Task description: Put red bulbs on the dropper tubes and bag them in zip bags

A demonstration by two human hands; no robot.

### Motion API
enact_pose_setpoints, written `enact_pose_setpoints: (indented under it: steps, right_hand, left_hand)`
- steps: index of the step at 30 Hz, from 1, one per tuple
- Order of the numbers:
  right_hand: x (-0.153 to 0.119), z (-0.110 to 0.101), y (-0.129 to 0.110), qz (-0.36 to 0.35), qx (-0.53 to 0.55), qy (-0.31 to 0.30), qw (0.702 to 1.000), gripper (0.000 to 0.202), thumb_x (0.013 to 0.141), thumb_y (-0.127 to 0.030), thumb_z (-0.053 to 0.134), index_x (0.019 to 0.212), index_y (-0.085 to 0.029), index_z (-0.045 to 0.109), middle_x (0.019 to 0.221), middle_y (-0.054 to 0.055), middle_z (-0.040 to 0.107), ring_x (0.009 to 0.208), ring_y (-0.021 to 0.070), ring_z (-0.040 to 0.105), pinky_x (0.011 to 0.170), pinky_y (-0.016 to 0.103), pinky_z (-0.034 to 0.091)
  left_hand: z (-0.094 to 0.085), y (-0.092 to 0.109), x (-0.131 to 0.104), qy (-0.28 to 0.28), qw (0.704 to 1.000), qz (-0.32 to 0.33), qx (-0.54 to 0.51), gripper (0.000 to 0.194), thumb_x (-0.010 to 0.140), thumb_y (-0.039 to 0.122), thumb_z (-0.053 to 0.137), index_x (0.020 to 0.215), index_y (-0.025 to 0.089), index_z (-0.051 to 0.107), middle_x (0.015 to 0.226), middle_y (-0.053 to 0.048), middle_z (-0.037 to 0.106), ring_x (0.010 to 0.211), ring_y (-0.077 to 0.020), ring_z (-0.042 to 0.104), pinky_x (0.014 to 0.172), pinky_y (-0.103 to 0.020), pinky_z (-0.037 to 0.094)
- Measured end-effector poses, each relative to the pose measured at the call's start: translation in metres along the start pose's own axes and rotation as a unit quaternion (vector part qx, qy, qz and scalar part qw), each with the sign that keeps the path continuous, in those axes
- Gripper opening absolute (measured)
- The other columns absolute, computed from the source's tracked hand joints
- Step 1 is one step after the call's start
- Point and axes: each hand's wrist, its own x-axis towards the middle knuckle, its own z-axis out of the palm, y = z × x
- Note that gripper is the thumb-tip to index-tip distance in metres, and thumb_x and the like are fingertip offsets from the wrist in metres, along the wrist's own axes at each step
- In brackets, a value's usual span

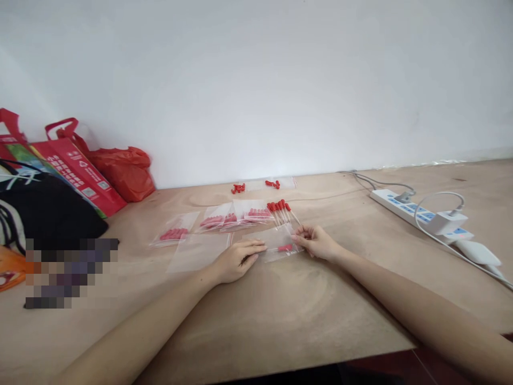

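A clear plastic bag (269, 239) lies on the table between my hands, with a red-tipped stick (285, 248) in it. My left hand (239, 259) is closed on the bag's left end, thumb and fingers close together. At the other end, my right hand (315, 241) pinches the bag's right edge between thumb and fingers. Just behind the bag several red-headed sticks (282, 208) lie side by side, heads pointing away from me. An unfilled clear bag (198, 250) lies left of my left hand. Farther back are filled bags (234, 216) in an overlapping row, with red tips showing through.
Another filled bag (173, 230) lies at the left. Loose red pieces (238, 188) and a flat bag (286, 183) are near the wall. A power strip (412, 209) with cables stands right. Red shopping bags (80, 171) and a black bag (48, 208) crowd the left.
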Motion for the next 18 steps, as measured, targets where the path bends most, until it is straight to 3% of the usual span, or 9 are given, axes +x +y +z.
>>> enact_pose_setpoints:
  steps: [3,7,11,15,18]
  right_hand:
    - [0.015,-0.009,0.001,0.002,-0.078,0.080,0.994,0.020,0.072,-0.036,0.051,0.070,-0.017,0.049,0.052,-0.004,0.050,0.037,0.0060,0.040,0.036,0.019,0.031]
    - [0.055,-0.019,-0.006,-0.045,-0.224,0.178,0.957,0.009,0.070,-0.026,0.054,0.071,-0.016,0.052,0.068,0.002,0.059,0.061,0.0106,0.054,0.054,0.020,0.039]
    - [0.092,-0.019,-0.018,0.039,-0.299,0.192,0.934,0.017,0.066,-0.024,0.058,0.080,-0.015,0.055,0.083,0.009,0.062,0.076,0.0176,0.057,0.059,0.023,0.040]
    - [0.111,-0.017,-0.019,0.085,-0.298,0.170,0.935,0.013,0.059,-0.015,0.062,0.070,-0.013,0.056,0.071,0.012,0.061,0.072,0.0228,0.058,0.055,0.025,0.040]
    - [0.113,-0.018,-0.019,0.096,-0.288,0.160,0.939,0.013,0.058,-0.012,0.062,0.069,-0.014,0.055,0.063,0.010,0.059,0.064,0.0206,0.057,0.050,0.024,0.038]
  left_hand:
    - [0.001,0.000,0.000,0.003,1.000,0.001,0.005,0.033,0.084,0.017,0.039,0.112,0.019,0.056,0.118,-0.007,0.055,0.112,-0.0182,0.048,0.095,-0.035,0.039]
    - [0.000,0.000,-0.001,-0.001,1.000,0.007,0.019,0.033,0.084,0.017,0.039,0.112,0.020,0.056,0.118,-0.007,0.055,0.111,-0.0182,0.048,0.095,-0.035,0.039]
    - [0.000,0.000,-0.003,-0.002,0.999,0.020,0.025,0.033,0.084,0.017,0.039,0.113,0.022,0.055,0.119,-0.005,0.054,0.111,-0.0171,0.048,0.095,-0.035,0.039]
    - [-0.002,0.002,-0.003,0.000,0.999,0.032,0.025,0.031,0.085,0.018,0.040,0.111,0.021,0.056,0.117,-0.006,0.056,0.110,-0.0177,0.049,0.094,-0.036,0.040]
    - [-0.003,0.005,-0.003,0.002,0.999,0.051,0.018,0.028,0.084,0.020,0.043,0.107,0.020,0.059,0.113,-0.007,0.059,0.107,-0.0181,0.051,0.092,-0.036,0.040]
